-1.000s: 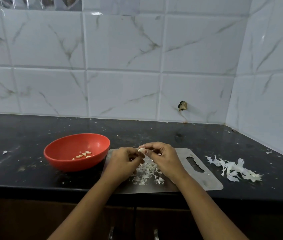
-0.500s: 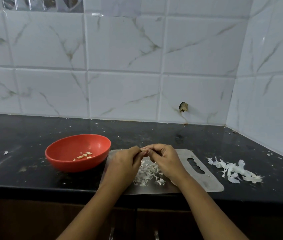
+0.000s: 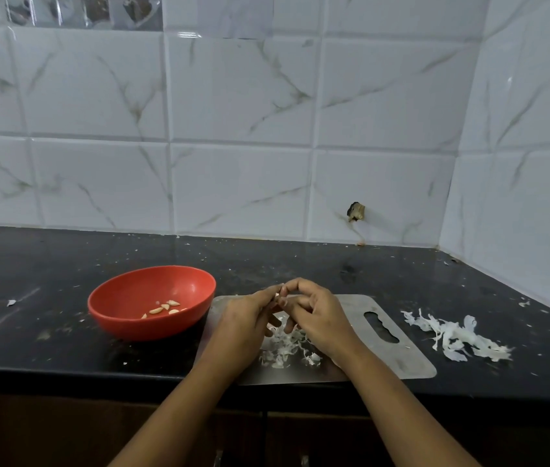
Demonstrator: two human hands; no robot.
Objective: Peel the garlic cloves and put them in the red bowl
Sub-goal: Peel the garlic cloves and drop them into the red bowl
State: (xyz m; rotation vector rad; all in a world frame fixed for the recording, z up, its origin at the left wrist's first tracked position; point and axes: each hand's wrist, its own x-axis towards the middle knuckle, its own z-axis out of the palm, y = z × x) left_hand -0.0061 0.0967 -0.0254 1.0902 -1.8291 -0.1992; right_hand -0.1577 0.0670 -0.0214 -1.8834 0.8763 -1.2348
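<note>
Together the left hand [image 3: 243, 323] and right hand [image 3: 319, 315] meet fingertip to fingertip above the board [image 3: 404, 357]. Both pinch one small clove [image 3: 277, 295], mostly hidden by the fingers. Under them a heap of peels [image 3: 283, 347] lies on the board. Just left of the board stands the red bowl [image 3: 122, 328], with a few peeled cloves [image 3: 165, 307] on its bottom. Right of the board, a little apart, a pile of skins [image 3: 457, 338] lies on the dark desk [image 3: 300, 264].
</note>
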